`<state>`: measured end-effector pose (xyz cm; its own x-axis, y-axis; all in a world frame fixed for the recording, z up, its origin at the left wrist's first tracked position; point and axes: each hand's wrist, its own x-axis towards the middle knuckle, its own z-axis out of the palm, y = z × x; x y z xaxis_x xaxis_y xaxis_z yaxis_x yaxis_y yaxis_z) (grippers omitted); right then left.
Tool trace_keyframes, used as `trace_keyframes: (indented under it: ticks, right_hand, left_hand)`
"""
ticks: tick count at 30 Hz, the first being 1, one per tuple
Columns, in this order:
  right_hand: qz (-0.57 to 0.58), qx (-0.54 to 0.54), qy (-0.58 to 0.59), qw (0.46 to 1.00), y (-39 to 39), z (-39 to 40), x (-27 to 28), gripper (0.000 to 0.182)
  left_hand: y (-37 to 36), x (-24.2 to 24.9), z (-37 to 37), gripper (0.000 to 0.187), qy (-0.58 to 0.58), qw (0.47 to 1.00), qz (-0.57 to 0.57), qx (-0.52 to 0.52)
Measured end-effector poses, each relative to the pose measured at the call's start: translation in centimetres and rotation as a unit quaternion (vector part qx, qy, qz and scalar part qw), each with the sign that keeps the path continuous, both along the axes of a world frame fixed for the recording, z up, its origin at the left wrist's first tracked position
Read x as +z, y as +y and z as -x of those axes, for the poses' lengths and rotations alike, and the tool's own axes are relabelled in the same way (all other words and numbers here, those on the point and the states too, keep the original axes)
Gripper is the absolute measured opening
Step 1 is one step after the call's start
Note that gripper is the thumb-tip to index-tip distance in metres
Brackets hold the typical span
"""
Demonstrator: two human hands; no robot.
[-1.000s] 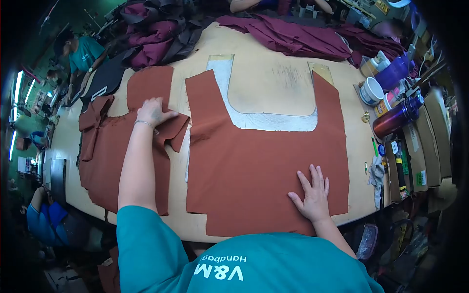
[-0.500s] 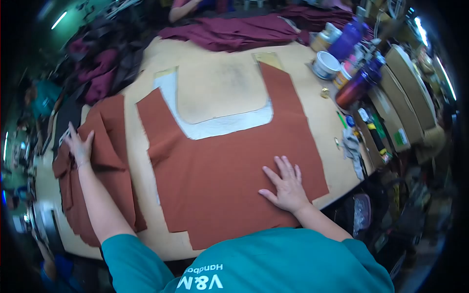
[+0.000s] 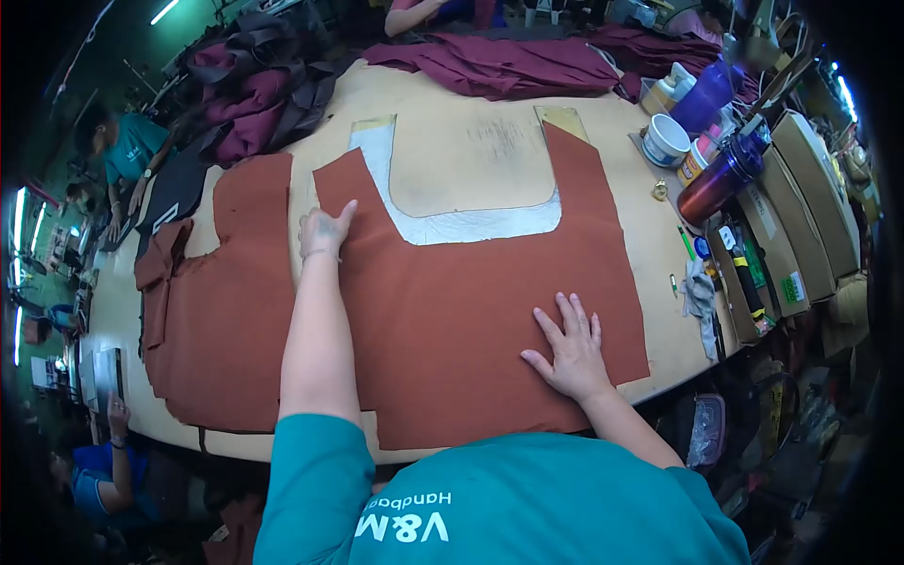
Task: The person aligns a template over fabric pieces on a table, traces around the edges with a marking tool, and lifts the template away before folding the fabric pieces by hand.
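Note:
A rust-brown fabric piece [image 3: 452,330] with a U-shaped opening lies flat on the table [image 3: 471,169]. Under it, a white U-shaped pattern [image 3: 480,224] shows along the opening. My right hand [image 3: 573,353] rests on the fabric's right part with its fingers spread. At the fabric's left edge is my left hand [image 3: 325,231], thumb out toward the upper left panel; its other fingers are bent down and mostly hidden. Left of my forearm lies a second rust-brown fabric [image 3: 226,320], mostly flat, with a folded bit at its left edge.
Maroon cloth [image 3: 499,66] lies along the far edge, with a dark and maroon heap [image 3: 250,104] at far left. Bottles, a white tub [image 3: 666,141] and a cardboard box [image 3: 791,226] stand at right. Other people are at left and beyond the table.
My left hand has moved right, from the second fabric to the left edge of the U-shaped piece. The second fabric now lies flatter. My right hand stays on the fabric. The view has shifted.

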<state>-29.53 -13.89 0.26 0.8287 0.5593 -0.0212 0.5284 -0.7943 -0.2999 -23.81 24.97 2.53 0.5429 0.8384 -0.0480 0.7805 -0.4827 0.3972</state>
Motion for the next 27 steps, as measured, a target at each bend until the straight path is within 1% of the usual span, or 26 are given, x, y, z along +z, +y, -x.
trace_keyframes:
  ticks: [2,4,5,6,7,8,10,12,13,15,16,17,19,22,25,27]
  right_hand:
    - [-0.008,-0.008,-0.002,1.0,-0.1,0.0,-0.1,0.062]
    - [-0.012,-0.005,0.009,1.0,-0.2,-0.2,0.0,0.062]
    - [-0.013,-0.008,0.015,1.0,-0.2,-0.2,0.0,0.062]
    - [-0.016,-0.005,0.015,1.0,-0.3,-0.3,0.0,0.062]
    - [-0.018,-0.004,0.015,1.0,-0.4,-0.4,0.0,0.062]
    - [-0.019,-0.002,0.017,1.0,-0.4,-0.4,0.0,0.062]
    - [-0.012,-0.002,0.03,0.999,-0.5,-0.4,0.1,0.062]
    - [-0.008,0.0,0.043,0.999,-0.5,-0.4,0.1,0.062]
    - [-0.002,0.001,0.051,0.999,-0.5,-0.5,0.1,0.062]
    - [-0.002,0.003,0.051,0.999,-0.6,-0.4,0.1,0.063]
    - [-0.002,0.005,0.05,0.999,-0.6,-0.4,0.2,0.063]
    - [-0.002,0.009,0.051,0.999,-0.6,-0.4,0.3,0.063]
    - [-0.001,0.014,0.054,0.998,-0.7,-0.4,0.5,0.062]
    - [-0.006,0.013,0.055,0.998,-0.7,-0.4,0.5,0.063]
    - [-0.007,0.013,0.058,0.998,-0.8,-0.4,0.4,0.063]
    - [-0.025,0.011,0.054,0.998,-0.8,-0.4,0.5,0.061]
  left_hand:
    - [2.7,-3.0,-2.2,0.068,0.07,0.991,-0.113,-0.017]
    - [9.2,-8.8,-5.3,0.051,0.009,1.0,0.015,-0.023]
    - [9.4,-8.0,-6.0,0.041,0.08,0.992,-0.034,-0.089]
    - [9.1,-7.1,-6.4,0.031,0.148,0.973,-0.084,-0.156]
    - [9.5,-7.4,-6.4,0.026,0.047,0.99,-0.023,-0.127]
    - [9.4,-8.0,-6.2,0.022,-0.052,0.993,0.043,-0.095]
    - [6.7,-6.0,-6.0,0.024,-0.053,0.995,-0.042,-0.071]
    - [4.9,-6.0,-6.1,0.024,-0.058,0.98,-0.191,-0.009]
    - [4.5,-6.0,-6.0,0.024,-0.062,0.962,-0.266,0.025]
    - [7.2,-8.6,-6.7,0.025,-0.132,0.985,-0.108,-0.002]
    - [7.7,-8.6,-6.8,0.025,-0.166,0.986,-0.029,-0.014]
    - [8.1,-8.8,-6.8,0.025,-0.147,0.988,-0.039,-0.034]
    - [7.3,-7.5,-6.7,0.024,-0.108,0.99,-0.059,-0.075]
    - [6.9,-5.5,-7.1,0.021,-0.041,0.988,-0.03,-0.147]
    - [4.7,-3.5,-7.2,0.023,-0.155,0.954,-0.172,-0.188]
    - [0.9,-1.7,-6.1,0.032,-0.197,0.926,-0.275,-0.169]
